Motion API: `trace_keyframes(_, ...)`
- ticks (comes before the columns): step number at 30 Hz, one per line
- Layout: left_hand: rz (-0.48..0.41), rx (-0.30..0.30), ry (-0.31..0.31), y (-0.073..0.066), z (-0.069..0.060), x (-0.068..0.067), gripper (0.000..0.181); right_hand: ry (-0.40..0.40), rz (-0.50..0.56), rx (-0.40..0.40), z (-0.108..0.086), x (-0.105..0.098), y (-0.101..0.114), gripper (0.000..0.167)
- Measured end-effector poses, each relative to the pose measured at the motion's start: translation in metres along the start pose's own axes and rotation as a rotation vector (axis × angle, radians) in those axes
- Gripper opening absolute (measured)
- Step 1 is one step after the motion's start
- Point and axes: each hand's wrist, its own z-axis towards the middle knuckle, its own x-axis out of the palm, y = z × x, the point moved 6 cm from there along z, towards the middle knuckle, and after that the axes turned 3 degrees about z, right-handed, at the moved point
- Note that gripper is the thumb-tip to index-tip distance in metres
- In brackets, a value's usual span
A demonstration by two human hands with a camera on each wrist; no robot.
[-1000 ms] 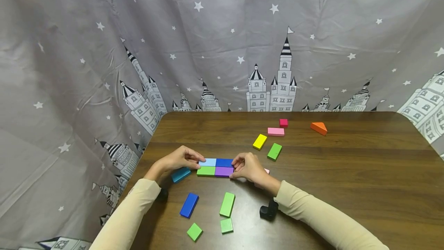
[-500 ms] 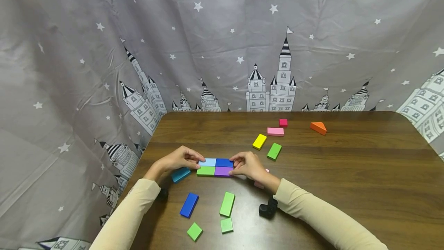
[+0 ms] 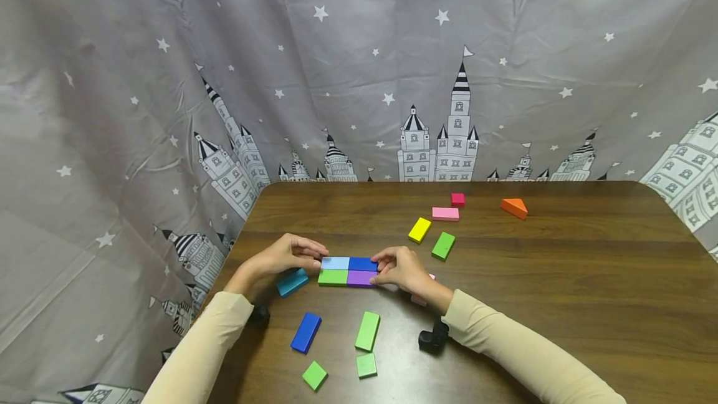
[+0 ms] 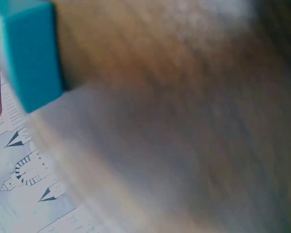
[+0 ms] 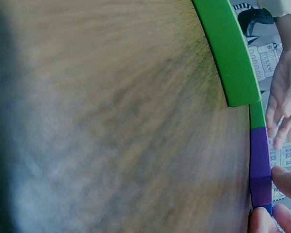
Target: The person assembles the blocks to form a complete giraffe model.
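Four-sided blocks in light blue [image 3: 335, 263], dark blue [image 3: 361, 264], green [image 3: 333, 277] and purple [image 3: 359, 277] lie flush in a two-by-two rectangle on the table. At its right end my right hand [image 3: 401, 271] holds the purple and dark blue blocks, thumb by the purple one and fingers bent by the dark blue one. Beside the left end is my left hand [image 3: 287, 254], fingers loosely bent, the tips close to the light blue block; contact there cannot be told. A teal block [image 3: 293, 283] lies under the left wrist, also large in the left wrist view.
Nearer me lie a blue block [image 3: 306, 333], a long green block [image 3: 367, 331] and two green squares, one a tile [image 3: 315, 376]. Farther back are yellow [image 3: 419, 230], green [image 3: 443, 246], pink [image 3: 445, 214] and red [image 3: 457, 199] blocks and an orange triangle [image 3: 514, 207]. Another pink block [image 3: 418, 299] is partly hidden.
My left hand has drawn slightly back and away from the rectangle's left end, uncovering the light blue block's corner. The right hand stays nearly in place; the blocks look unmoved.
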Motion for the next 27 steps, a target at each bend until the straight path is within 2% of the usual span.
trace_keyframes(8,0.013,0.021,-0.121,-0.009,-0.024,-0.008,0.042,0.013,0.002,0.008,0.0,0.001,-0.001,0.037)
trace_keyframes(11,-0.006,0.048,-0.135,-0.013,-0.034,-0.005,0.044,0.013,0.001,0.01,0.0,0.001,-0.001,0.037)
trace_keyframes(15,-0.021,0.083,-0.117,-0.019,-0.047,0.001,0.044,0.006,0.003,0.012,0.001,0.0,-0.003,0.037)
trace_keyframes(20,-0.032,0.094,-0.087,-0.024,-0.064,0.01,0.045,0.007,0.012,0.011,0.001,0.001,-0.003,0.037)
trace_keyframes(27,-0.024,0.099,-0.035,-0.019,-0.09,0.026,0.046,0.0,0.008,0.028,0.0,0.001,-0.003,0.036)
